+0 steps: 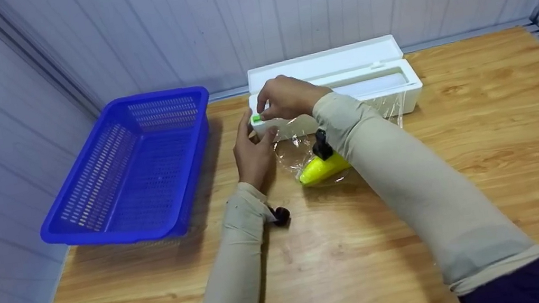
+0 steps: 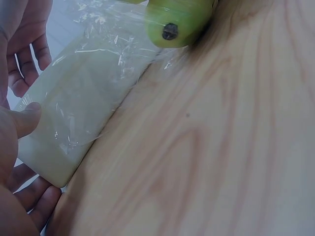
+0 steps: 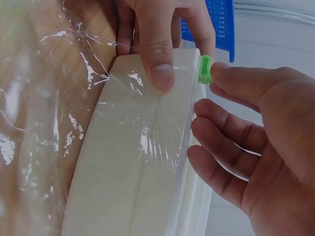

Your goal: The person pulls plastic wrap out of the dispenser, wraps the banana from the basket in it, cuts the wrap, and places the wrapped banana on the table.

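A white cling film dispenser [image 1: 416,95] stands with its lid raised at the back of the table. My left hand [image 1: 252,156] grips its left end, the thumb pressing film against the front wall and the fingers round the end. At that same corner my right hand [image 1: 290,96] pinches a small green slide cutter [image 3: 205,69] on the top edge. Clear cling film [image 1: 293,150] hangs from the dispenser over the front and onto the table. Wrapped in it lies a yellow banana [image 1: 324,169] with a greenish tip, partly hidden by my right forearm.
To the left stands a blue plastic basket [image 1: 181,186] with slotted walls. A pale panelled wall [image 1: 312,6] rises right behind the dispenser. The wooden table [image 1: 330,270] stretches to the front and the right.
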A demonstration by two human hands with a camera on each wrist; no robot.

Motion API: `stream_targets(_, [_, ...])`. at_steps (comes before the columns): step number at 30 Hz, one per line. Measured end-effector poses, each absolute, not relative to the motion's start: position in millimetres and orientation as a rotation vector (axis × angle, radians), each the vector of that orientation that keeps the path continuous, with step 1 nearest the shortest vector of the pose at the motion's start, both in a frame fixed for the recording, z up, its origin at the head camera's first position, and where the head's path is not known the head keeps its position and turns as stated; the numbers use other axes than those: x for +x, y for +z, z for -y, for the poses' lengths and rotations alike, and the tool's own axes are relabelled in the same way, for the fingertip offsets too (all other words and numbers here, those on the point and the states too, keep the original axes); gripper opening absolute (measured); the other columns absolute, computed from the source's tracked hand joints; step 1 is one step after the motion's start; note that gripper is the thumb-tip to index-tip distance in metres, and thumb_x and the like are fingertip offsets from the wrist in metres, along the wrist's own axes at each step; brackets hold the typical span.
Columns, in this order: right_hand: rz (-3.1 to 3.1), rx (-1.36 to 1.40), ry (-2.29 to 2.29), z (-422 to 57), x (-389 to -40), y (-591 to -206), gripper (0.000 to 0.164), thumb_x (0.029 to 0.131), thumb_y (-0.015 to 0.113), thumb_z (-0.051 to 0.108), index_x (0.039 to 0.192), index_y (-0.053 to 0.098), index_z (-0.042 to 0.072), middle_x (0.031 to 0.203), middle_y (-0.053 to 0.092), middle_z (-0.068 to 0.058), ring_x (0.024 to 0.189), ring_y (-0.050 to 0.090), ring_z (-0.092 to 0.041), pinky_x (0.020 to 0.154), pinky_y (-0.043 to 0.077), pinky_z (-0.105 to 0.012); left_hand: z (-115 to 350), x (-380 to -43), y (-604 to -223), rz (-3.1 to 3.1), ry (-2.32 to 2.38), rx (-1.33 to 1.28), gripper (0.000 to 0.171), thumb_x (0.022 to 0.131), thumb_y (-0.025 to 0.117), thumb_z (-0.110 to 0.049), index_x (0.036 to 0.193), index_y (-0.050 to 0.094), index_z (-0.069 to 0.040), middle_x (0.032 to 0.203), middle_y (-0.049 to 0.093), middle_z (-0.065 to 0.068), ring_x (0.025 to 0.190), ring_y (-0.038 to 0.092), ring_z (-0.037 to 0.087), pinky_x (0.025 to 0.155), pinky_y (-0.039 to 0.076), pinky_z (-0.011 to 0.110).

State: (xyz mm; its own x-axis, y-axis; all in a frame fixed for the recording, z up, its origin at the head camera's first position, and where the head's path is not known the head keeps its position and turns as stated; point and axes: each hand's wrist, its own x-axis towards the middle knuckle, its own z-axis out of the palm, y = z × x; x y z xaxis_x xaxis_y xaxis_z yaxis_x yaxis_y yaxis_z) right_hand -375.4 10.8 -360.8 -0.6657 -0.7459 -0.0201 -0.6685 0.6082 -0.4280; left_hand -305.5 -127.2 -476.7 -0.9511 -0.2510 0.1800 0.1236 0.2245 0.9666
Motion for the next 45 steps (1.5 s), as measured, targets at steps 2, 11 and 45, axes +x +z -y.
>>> stream_targets(2, [-2.636, -1.153, -0.589, -11.4, -375.3, -361.8, 0.024, 0.095, 0.069, 0.021, 0.112, 0.076, 0.005, 0.098, 0.074, -0.012, 0.088, 0.068, -0.023, 0.086, 0.053, -0.038, 126.3, -304.9, -476.8, 2.216, -1.78, 0.122, 0.071, 0.092, 0.075, -0.017, 0.154, 0.041, -0.02, 0.132, 0.059, 0.011, 0.1, 0.066, 0.021, 0.081, 0.056, 0.029])
stream_targets(11, [-2.65, -1.133, -0.597, -11.8, -375.5, -364.6, 0.022, 0.095, 0.07, 0.022, 0.11, 0.077, 0.008, 0.106, 0.074, -0.01, 0.094, 0.067, -0.025, 0.091, 0.051, -0.039, 126.6, -304.9, -478.0, 2.23, -1.75, 0.079, 0.07, 0.092, 0.075, -0.017, 0.154, 0.041, -0.018, 0.133, 0.059, 0.013, 0.101, 0.067, 0.022, 0.083, 0.056, 0.029])
stream_targets(45, [-2.703, -0.946, -0.655, -1.3, -372.2, -364.2, 0.019, 0.094, 0.07, 0.023, 0.097, 0.077, 0.006, 0.104, 0.073, -0.01, 0.1, 0.062, -0.027, 0.093, 0.049, -0.04, 137.0, -305.4, -475.0, 2.216, -1.722, 0.13, 0.067, 0.091, 0.075, -0.014, 0.151, 0.046, -0.019, 0.131, 0.062, 0.014, 0.104, 0.067, 0.019, 0.086, 0.055, 0.028])
